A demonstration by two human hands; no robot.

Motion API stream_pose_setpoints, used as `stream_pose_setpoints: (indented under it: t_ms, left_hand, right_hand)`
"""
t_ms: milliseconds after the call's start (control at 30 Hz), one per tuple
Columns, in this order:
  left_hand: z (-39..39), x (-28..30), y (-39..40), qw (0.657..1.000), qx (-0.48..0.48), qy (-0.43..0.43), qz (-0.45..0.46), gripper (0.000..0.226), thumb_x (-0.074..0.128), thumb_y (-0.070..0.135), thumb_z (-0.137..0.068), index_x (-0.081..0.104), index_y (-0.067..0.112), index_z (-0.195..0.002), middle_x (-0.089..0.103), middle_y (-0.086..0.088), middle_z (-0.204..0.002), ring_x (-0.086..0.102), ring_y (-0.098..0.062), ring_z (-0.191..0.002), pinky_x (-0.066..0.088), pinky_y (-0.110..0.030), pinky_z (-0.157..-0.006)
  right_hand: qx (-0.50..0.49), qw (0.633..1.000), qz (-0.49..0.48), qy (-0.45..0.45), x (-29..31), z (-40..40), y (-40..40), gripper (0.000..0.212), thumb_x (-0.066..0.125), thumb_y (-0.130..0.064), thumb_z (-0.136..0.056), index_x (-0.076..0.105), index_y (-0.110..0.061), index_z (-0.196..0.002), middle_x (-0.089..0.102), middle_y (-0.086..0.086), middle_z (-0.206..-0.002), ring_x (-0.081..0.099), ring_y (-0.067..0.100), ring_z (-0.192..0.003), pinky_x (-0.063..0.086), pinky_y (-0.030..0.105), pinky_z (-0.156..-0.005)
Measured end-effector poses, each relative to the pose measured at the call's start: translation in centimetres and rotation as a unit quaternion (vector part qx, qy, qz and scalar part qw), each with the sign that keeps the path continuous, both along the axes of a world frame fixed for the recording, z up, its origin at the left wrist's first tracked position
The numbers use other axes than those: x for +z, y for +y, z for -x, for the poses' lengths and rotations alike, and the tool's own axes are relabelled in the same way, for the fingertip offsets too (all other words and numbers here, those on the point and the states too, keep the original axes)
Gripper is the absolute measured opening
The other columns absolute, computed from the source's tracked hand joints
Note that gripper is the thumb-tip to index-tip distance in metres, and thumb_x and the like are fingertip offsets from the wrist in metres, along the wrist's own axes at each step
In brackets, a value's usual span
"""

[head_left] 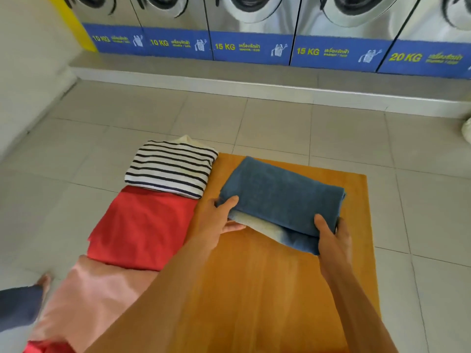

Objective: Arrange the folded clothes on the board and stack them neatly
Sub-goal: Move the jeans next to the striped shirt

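My left hand and right hand grip folded blue towel at near corners, on board. Placing step. Next: square it up, stack striped shirt on top.

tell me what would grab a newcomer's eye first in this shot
Both hands, the left hand and the right hand, grip the near edge of a folded blue garment on the far part of the orange wooden board. Along the board's left side runs a row of folded clothes: a striped shirt farthest, then a red garment, then a pink garment. Behind, washing machines with blue labels line the wall.
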State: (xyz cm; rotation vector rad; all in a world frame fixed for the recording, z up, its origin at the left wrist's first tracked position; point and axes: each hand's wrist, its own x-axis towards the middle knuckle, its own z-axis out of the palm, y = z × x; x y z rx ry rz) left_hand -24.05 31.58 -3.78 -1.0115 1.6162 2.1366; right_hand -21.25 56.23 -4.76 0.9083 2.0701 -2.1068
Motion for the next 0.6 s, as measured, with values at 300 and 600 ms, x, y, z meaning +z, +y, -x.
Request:
stream_pose_setpoints:
  t_ms: [300,600]
  left_hand:
    - [2.1,-0.3,-5.4,0.997,0.043,0.028,0.049,0.051,0.071,0.025,-0.088,0.052,0.01,-0.134,0.058,-0.009,-0.13,0.065,-0.028,-0.107,0.062,-0.042,-0.069]
    - [1.8,-2.4,-4.9,0.975,0.03,0.025,0.219,0.06,0.07,0.049,-0.083,0.056,0.013,-0.129,0.059,-0.001,-0.124,0.067,-0.018,-0.098,0.063,-0.033,-0.064]
  right_hand:
    - [0.095,0.994,-0.045,0.025,-0.7,7.5,-5.2,0.032,0.063,-0.03,-0.096,0.054,-0.021,-0.125,0.066,-0.003,-0.116,0.066,0.018,-0.105,0.057,0.035,-0.08]
    - [0.103,0.985,-0.13,-0.037,-2.1,8.7,-4.7,0.039,0.055,-0.048,-0.096,0.05,-0.02,-0.123,0.061,-0.003,-0.109,0.063,0.021,-0.098,0.056,0.039,-0.076]
